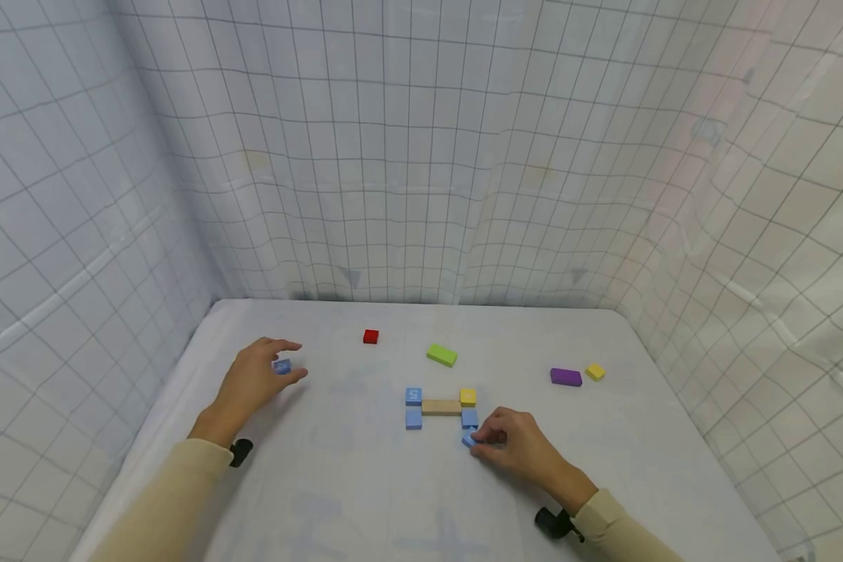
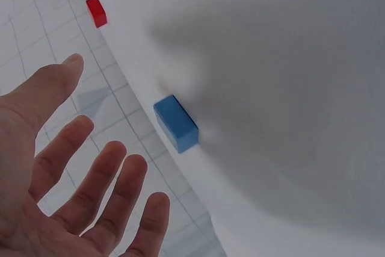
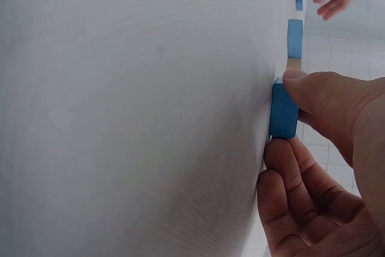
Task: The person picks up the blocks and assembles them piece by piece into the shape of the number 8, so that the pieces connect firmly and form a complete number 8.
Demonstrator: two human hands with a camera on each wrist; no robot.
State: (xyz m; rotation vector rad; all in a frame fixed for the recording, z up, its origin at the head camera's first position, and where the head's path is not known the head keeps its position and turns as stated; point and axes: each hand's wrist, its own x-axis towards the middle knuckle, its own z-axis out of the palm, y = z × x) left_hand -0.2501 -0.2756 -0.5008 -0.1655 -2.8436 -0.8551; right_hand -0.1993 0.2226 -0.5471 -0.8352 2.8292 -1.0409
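My right hand (image 1: pixel 523 445) pinches a small blue block (image 3: pixel 284 111) between thumb and fingers, low over the white table. That block lies slantwise in the head view, just in front of another blue block (image 1: pixel 469 420). A yellow block (image 1: pixel 467 397) stands behind that one. From there a plain wooden bar (image 1: pixel 441 407) runs left to two more blue blocks, the rear one (image 1: pixel 413 395) bearing a white mark and the front one (image 1: pixel 413 421) plain. At the left, my left hand (image 1: pixel 253 378) is spread around a separate blue block (image 2: pixel 175 123), apart from it in the wrist view.
Toward the back lie a red block (image 1: pixel 371 336) and a lime-green bar (image 1: pixel 442 355). Farther right, a purple bar (image 1: pixel 566 378) lies beside a yellow block (image 1: pixel 595 371). White grid-patterned curtains (image 1: pixel 421 156) hang behind the table (image 1: pixel 351 484) and along both sides.
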